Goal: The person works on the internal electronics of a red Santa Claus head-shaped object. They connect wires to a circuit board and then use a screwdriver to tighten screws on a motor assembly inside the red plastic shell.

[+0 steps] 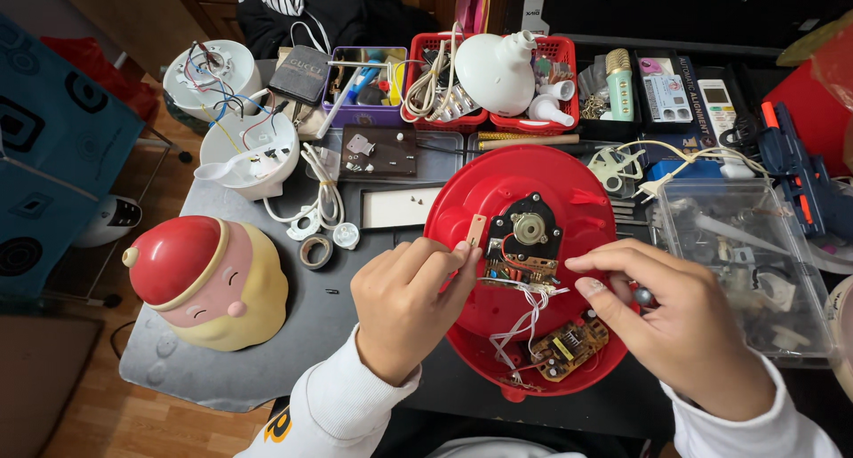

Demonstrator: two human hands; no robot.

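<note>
Head view, left hand [404,307] curled, steadying red housing [498,200], right hand [684,329] pinching small dark screwdriver [641,295] over circuit board [520,264].

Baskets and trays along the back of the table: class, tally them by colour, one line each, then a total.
Red baskets: 2
Purple basket: 1
Black tray: 1
Total: 4

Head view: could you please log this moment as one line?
left hand: on red shell | right hand: fingers pinch small part | circuit board exposed
</note>
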